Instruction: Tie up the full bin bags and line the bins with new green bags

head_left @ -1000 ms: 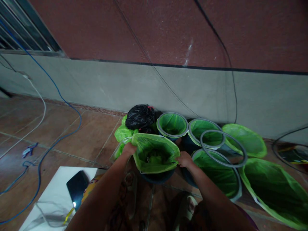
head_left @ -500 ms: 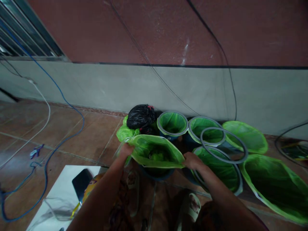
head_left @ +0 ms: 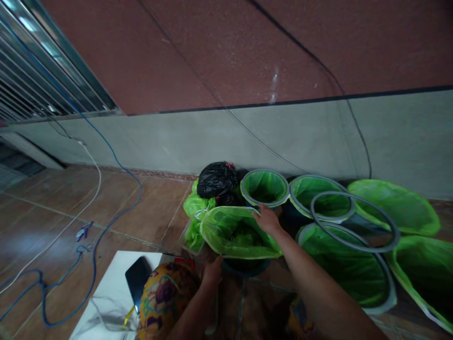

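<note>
The right hand [head_left: 267, 218] is at the far edge of the thin green plastic bag [head_left: 230, 231], with its fingers curled and closed on the rim. The bag stands open in the dark round bucket [head_left: 246, 267] on the brown tiled floor [head_left: 148, 208], and its mouth spreads wider than the bucket. The left hand [head_left: 212, 272] is at the near edge, just under the rim of the bag. I cannot tell how far it is open or whether it grips.

Behind, a tied black plastic bag [head_left: 216, 179] and a grey-rimmed bucket lined in green [head_left: 243, 190] stand close to the grey wall [head_left: 212, 141]. On the right a loose grey ring [head_left: 357, 247] lies over more lined buckets, so free floor is only on the left. A black phone [head_left: 137, 281] lies on the white bench [head_left: 109, 283] near the left arm.
</note>
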A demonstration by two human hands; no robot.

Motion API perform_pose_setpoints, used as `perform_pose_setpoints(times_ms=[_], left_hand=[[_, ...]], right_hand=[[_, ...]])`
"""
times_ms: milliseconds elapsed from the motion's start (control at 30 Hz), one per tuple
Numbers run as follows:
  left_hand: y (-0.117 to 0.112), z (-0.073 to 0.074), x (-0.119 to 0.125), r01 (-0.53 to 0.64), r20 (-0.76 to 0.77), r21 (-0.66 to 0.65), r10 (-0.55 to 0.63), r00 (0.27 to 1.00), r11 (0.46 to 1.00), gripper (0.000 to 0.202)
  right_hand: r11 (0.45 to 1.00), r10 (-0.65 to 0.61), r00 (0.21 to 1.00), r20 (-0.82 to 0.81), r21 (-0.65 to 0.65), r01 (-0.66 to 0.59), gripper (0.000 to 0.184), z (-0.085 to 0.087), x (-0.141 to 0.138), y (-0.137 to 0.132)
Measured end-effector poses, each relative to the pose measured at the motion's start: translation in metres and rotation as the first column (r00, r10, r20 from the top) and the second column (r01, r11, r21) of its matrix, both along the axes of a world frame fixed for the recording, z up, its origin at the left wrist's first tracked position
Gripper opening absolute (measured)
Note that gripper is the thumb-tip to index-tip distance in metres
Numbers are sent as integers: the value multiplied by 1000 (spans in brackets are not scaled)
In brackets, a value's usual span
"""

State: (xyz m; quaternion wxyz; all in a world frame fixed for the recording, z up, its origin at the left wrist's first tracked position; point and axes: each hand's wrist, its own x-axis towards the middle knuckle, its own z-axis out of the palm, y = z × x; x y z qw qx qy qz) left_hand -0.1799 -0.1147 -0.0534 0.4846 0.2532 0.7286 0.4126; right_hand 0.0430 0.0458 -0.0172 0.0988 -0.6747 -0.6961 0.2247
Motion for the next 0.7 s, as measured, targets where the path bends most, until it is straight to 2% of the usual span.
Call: perform_pose_setpoints(times_ms=[67,133,300,400,500,600,700], left_hand=[[-7,0,11,-59,55,-164,68,996,985,34],[-4,4,17,-116,107,-286,152,983,951,32],[14,14,24,-178,249,-419,301,921,890,22],[14,17,29,-186,317,-411,332,889,892,23],[11,24,32,-182,335,-363,310,890,914,20],[9,43,33,-152,353,-282,250,901,947,15],[8,70,33,-101,353,-189,164,921,977,11]], right_hand=[[1000,10,1000,2,28,-10,46,-6,-13,6],[999,9,1000,3,37,-9,46,-13,-23,8],[998,-62,997,-48,0,62,37,-26,-29,9],[993,-113,983,-146,12,116,29,-24,-25,11],[984,-141,960,-244,70,162,24,-13,-20,11],[969,-147,928,-343,138,205,21,4,-16,8],[955,-139,875,-463,171,242,19,22,-16,4]])
